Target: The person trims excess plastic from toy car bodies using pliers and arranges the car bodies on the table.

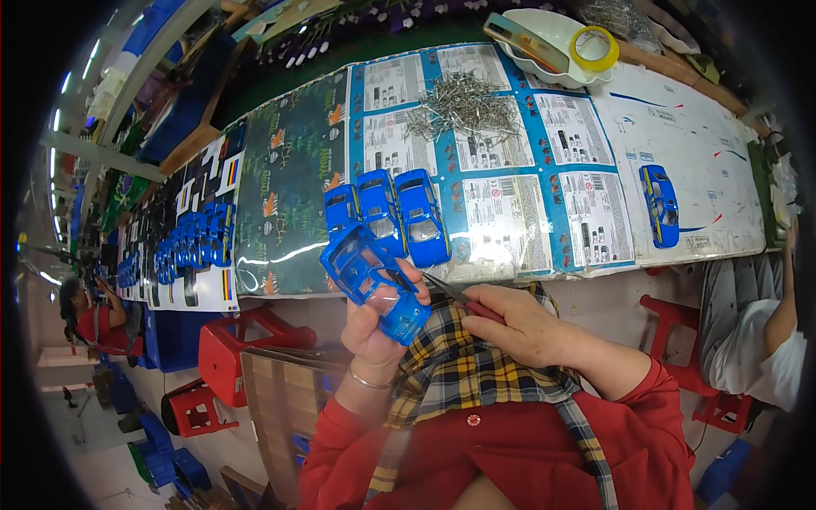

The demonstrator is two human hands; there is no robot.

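In my left hand (374, 327) is a blue toy car body shell (361, 268), tilted up with its clear window part showing. My fingers wrap around its lower side. My right hand (518, 323) grips a red-handled tool (483, 311) with a slim dark pointed end. That tip reaches toward the shell's right edge; whether it touches cannot be told. Just beyond my hands, three blue toy cars (421, 217) stand side by side on the table. Further back lies a heap of thin metal pins (467, 106), too small to name exactly.
One blue toy car (660, 206) stands alone on the right of the table. A white scalloped bowl (544, 38) with a roll of yellow tape (594, 48) sits at the back. More blue cars (195, 238) line the left. Red stools (246, 348) stand below; other people sit at both sides.
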